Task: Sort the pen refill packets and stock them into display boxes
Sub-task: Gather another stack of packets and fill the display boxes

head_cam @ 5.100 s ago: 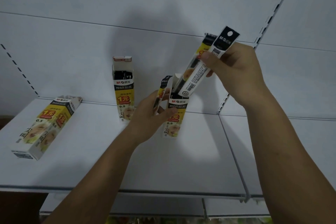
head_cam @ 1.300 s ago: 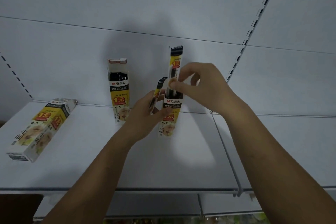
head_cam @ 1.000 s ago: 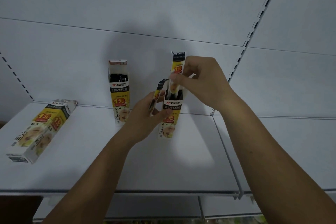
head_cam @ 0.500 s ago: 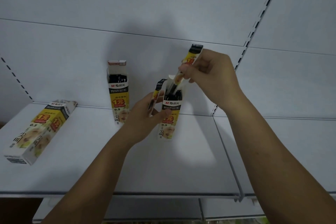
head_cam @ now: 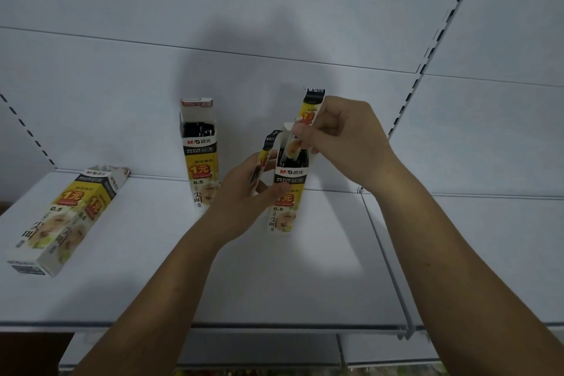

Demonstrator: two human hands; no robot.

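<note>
A yellow, black and white display box (head_cam: 287,210) stands upright on the white shelf (head_cam: 305,278). My left hand (head_cam: 244,192) grips its left side and also holds a pen refill packet (head_cam: 264,159) against it. My right hand (head_cam: 345,140) pinches another refill packet (head_cam: 309,107) by its upper part, its lower end inside the box's open top among dark packets. A second display box (head_cam: 200,159) stands upright to the left, its flap up and dark packets inside.
A third display box (head_cam: 65,217) lies on its side at the shelf's left end. White back panels rise behind the shelf. A slotted upright (head_cam: 427,55) and a divider rail (head_cam: 387,265) bound the shelf on the right.
The packet in my right hand swung from tilted right to nearly upright and went deeper into the box. My left hand stayed on the box.
</note>
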